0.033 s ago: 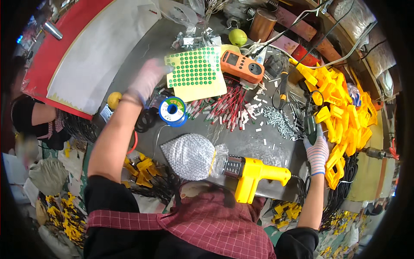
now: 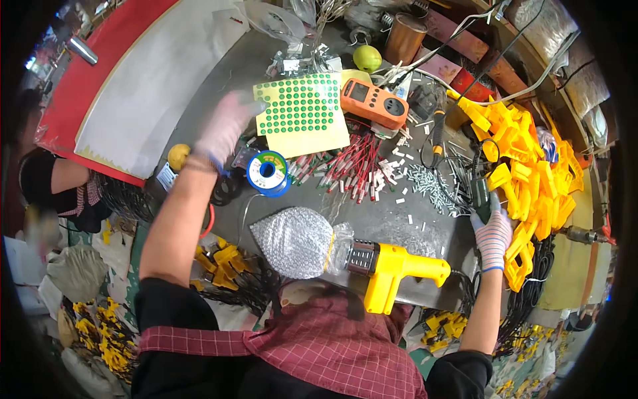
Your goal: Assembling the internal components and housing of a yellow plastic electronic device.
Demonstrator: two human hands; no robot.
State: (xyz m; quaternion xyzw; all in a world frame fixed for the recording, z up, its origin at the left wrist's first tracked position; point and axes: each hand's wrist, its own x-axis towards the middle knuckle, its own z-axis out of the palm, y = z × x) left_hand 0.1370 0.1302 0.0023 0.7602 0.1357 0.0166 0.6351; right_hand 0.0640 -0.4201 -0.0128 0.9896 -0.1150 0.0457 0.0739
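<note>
My left hand [image 2: 226, 125], in a pale glove and smeared by motion, reaches the left edge of a yellow sheet with rows of round green stickers [image 2: 299, 105]. Its fingertips are pinched together there, and what they hold is too blurred to make out. My right hand [image 2: 492, 236], in a striped glove, is closed around a dark green tool [image 2: 480, 194] with a cord, beside a heap of yellow plastic housings [image 2: 531, 179]. In front of me lies a yellow gun-shaped tool [image 2: 392, 269], its wide front end wrapped in bubble wrap [image 2: 292, 241].
Mid-table sit a solder spool [image 2: 268, 171], red-wired parts [image 2: 349, 163], loose screws [image 2: 435, 187] and an orange meter [image 2: 374, 103]. A green fruit [image 2: 367, 58] and a brown can [image 2: 405, 38] stand behind. At the left, another person's arm [image 2: 70, 175] shows beside a red-edged white board [image 2: 146, 86].
</note>
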